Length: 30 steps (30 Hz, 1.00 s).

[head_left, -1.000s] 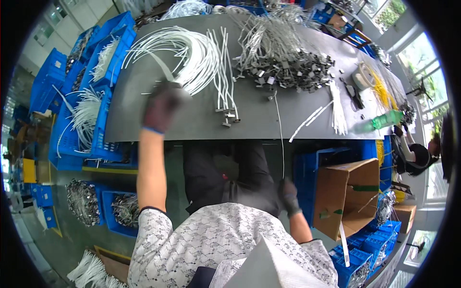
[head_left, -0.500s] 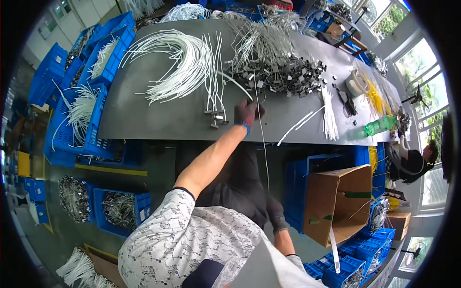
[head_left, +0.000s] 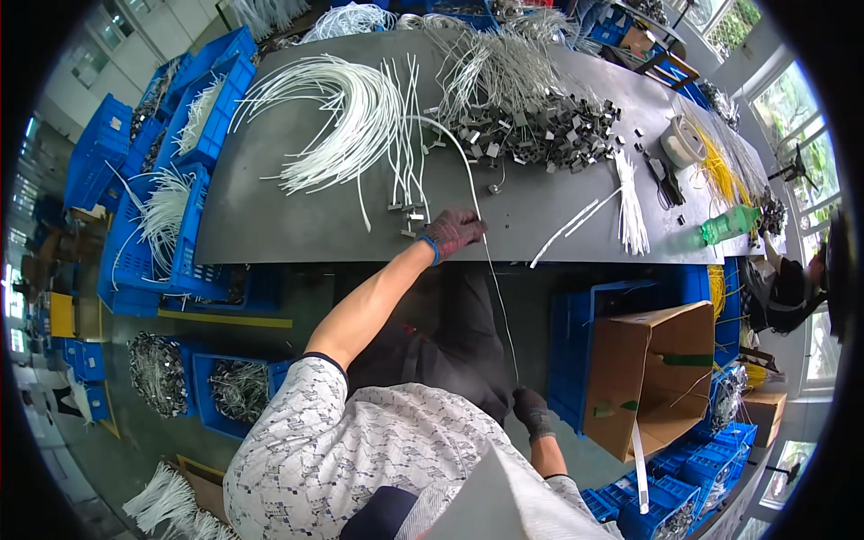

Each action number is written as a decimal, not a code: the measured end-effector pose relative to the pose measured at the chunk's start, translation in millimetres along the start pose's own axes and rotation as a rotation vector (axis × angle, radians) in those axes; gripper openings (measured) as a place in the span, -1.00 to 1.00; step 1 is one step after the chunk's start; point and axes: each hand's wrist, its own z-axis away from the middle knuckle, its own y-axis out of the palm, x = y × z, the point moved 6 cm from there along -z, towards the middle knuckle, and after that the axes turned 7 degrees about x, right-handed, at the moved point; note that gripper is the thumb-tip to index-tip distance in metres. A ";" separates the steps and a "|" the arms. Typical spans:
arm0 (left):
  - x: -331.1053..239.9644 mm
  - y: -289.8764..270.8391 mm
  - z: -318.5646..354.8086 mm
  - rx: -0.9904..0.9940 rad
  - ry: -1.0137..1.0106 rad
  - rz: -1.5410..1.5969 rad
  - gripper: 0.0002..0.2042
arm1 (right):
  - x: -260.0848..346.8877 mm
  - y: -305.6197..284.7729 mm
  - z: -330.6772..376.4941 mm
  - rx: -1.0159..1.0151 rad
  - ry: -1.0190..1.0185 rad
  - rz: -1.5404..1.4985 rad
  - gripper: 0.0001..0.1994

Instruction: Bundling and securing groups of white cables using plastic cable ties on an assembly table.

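My left hand (head_left: 457,232), in a dark red and grey glove, is closed near the table's front edge on the end of a white tube (head_left: 467,162). That tube arcs back toward the tubes on the table. From the hand a thin wire (head_left: 500,301) hangs over the edge and runs down to my right hand (head_left: 533,412). The right hand, in a dark glove, is low beside my leg, its fingers closed at the wire's lower end. Left of my left hand lie several straight tubes with small metal pieces (head_left: 410,218) at their ends.
A curved bundle of white tubes (head_left: 346,112) covers the table's left. Farther back is a heap of wires with dark metal tags (head_left: 549,135). A white tube bunch (head_left: 630,211), green bottle (head_left: 729,225) and tape roll (head_left: 682,142) lie right. A cardboard box (head_left: 621,378) stands below.
My left hand has come nearer the table's front edge, and the white tube now stretches farther toward me. The right hand is slightly lower and farther right. The whole view has shifted a little.
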 end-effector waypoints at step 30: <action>15.4 31.7 57.5 -0.205 0.149 0.264 -0.77 | 279.9 -255.9 -136.7 -0.672 -0.586 -0.363 -0.65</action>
